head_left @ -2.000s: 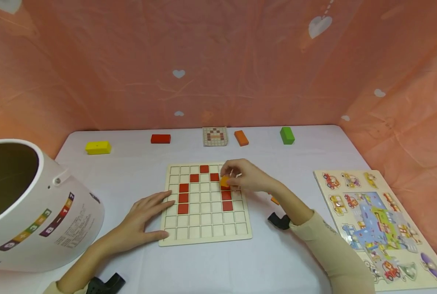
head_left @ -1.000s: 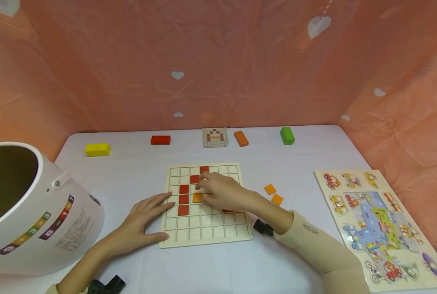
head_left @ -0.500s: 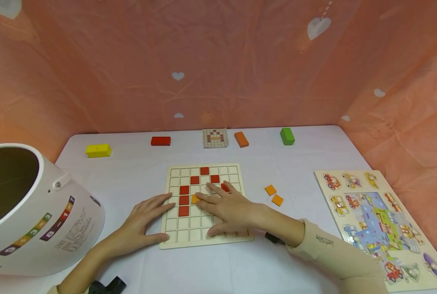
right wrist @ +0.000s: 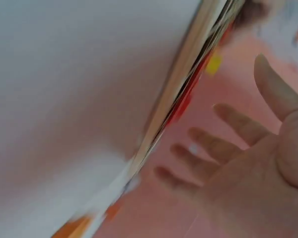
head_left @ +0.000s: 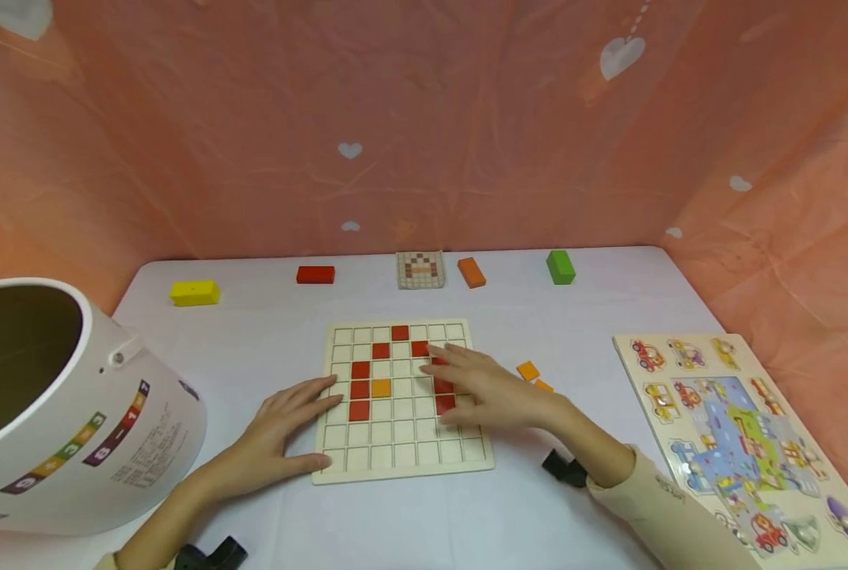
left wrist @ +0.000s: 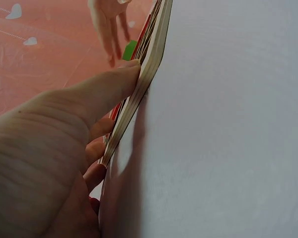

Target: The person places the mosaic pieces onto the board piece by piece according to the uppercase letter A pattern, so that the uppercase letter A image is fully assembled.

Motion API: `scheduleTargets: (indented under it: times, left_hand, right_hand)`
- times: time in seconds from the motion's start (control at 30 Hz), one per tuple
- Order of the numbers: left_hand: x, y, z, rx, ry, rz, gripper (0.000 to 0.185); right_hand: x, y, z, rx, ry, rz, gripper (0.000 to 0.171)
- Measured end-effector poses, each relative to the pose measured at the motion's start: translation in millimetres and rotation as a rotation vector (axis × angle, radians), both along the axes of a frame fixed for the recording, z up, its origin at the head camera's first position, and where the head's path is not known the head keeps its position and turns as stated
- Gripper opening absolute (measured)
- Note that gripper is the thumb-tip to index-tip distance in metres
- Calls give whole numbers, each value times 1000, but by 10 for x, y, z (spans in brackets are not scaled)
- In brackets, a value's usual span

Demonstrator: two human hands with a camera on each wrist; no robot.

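Note:
A wooden grid board [head_left: 381, 457] lies on the white table, with several red square tiles [head_left: 360, 370] in an arch-like pattern. One orange tile [head_left: 381, 388] sits beside the left column of red tiles. My left hand [head_left: 279, 434] rests at the board's left edge, its fingers and thumb touching the rim, as the left wrist view also shows. Over the board's right side hovers my right hand [head_left: 491, 388], fingers extended and holding nothing; it hides part of the right red column. In the right wrist view the right hand's fingers [right wrist: 238, 124] are spread apart above the board.
Two loose orange tiles [head_left: 527, 370] lie right of the board. Along the back are yellow [head_left: 195, 293], red [head_left: 315, 275], orange [head_left: 471, 272] and green blocks [head_left: 560, 267] and a small pattern card [head_left: 420, 270]. A white bucket [head_left: 146, 412] stands left, a picture puzzle [head_left: 637, 360] right.
The right hand set the orange tile on the board beside the left red column, let go, and drew back to the right with fingers extended. The left hand stayed at the board's edge.

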State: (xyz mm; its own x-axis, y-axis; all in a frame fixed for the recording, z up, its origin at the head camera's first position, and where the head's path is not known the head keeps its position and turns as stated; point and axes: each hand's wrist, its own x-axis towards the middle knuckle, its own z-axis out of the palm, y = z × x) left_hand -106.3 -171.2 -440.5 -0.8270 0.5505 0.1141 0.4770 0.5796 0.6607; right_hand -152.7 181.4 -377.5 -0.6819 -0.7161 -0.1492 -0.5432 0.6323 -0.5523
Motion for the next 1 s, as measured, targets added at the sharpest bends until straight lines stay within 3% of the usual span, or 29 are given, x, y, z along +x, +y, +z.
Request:
scheduleTargets:
  times: [0.17,0.37,0.57,0.83,1.0]
  left_hand:
    - [-2,0,-13,3,0,5,74]
    - [8,-12,-19,2,-5,5,73]
    - [6,-9,-11,8,-7,2,73]
    - [1,4,-13,4,1,3,73]
    - [3,-1,-14,6,-6,4,73]
  right_hand:
    - [-156,642,-11,-228,-84,-158,60]
    - [-261,1107,-106,-248,-52,-241,37]
    - [-275,1114,-165,-234,-45,-243,24]
    - [-246,1063,-152,-202,-68,-288,20]
    - [-248,1014,-136,-234,-88,-306,15]
